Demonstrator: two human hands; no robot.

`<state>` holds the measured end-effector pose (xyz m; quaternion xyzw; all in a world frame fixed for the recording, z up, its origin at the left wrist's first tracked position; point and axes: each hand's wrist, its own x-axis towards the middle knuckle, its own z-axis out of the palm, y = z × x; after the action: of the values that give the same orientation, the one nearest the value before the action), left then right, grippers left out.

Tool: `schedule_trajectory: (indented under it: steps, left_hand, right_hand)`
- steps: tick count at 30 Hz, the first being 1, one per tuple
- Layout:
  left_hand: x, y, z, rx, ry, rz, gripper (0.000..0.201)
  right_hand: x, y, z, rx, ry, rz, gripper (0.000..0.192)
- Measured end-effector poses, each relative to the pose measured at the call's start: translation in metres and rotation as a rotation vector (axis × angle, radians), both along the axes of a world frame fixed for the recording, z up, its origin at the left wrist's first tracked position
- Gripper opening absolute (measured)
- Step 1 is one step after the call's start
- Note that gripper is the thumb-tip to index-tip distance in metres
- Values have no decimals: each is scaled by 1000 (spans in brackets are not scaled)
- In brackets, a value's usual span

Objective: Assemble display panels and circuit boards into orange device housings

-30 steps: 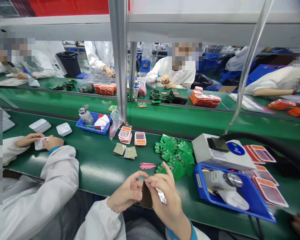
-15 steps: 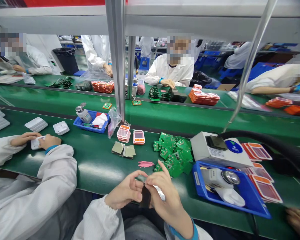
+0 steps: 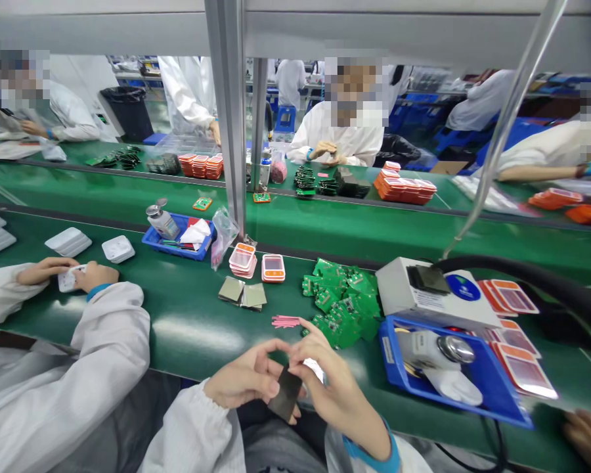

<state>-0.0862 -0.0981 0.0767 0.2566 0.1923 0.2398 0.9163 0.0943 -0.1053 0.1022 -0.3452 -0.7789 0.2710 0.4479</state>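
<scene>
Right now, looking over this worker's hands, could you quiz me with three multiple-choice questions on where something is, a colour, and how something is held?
1. Where is the heap of circuit boards?
A. on the green bench, beyond the hands
B. inside the blue tray
C. on the worker's lap

2. What colour are the small strips lying beside that heap?
A. yellow
B. pink
C. black

3. How is the dark square piece held?
A. lying flat on the bench
B. by one hand only
C. between the left hand and the right hand

Answers: 1 A, the boards lie on the bench left of the blue tray. 2 B, they are plainly pink. 3 C, fingers of both hands grip it.
</scene>
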Motion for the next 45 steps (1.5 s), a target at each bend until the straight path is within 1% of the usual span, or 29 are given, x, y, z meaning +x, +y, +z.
schedule_trajectory:
  steps: [4,7,10,13,16,18,20,22,25,28,33,38,41,45]
  left_hand:
    - [3,-1,5,-32,-107,22,55]
    - [5,-4,13,-58,-159,34,55]
    - [6,-7,23,-78,-198,48,54]
    - [6,-10,33,-90,-220,53,56]
    - [4,-12,39,-99,-204,73,64]
    - [3,-13,40,-107,-201,58,68]
    - [1,-13,41,-112,-214,35,68]
    - [1,-13,41,-115,-230,45,65]
    - [0,-13,39,-92,-281,91,59]
    - [0,-13,34,-66,-347,99,55]
    - [-1,-13,30,-54,-372,108,53]
    - [-2,-13,33,-61,-366,114,52]
    - [-1,-12,35,-73,-354,120,52]
    - [-2,-12,33,-93,-356,114,53]
  right_hand:
    - [1,-4,6,111,45,-30,25]
    - [5,-10,11,140,84,-26,25]
    - [10,-17,19,131,131,-19,26]
    - [13,-23,33,131,157,-28,28]
    - [14,-25,46,106,218,-69,32]
    - [15,-24,49,58,285,-65,33]
    - [18,-21,46,19,332,-24,32]
    - [20,-18,40,0,372,9,29]
    - [21,-14,28,-48,466,-1,26]
    - [21,-13,20,-123,543,2,27]
    - [20,-13,17,-171,573,34,24]
    - [20,-13,17,-171,573,35,24]
    - [22,-14,17,-151,581,8,26]
    - [31,-16,20,-129,652,-133,31]
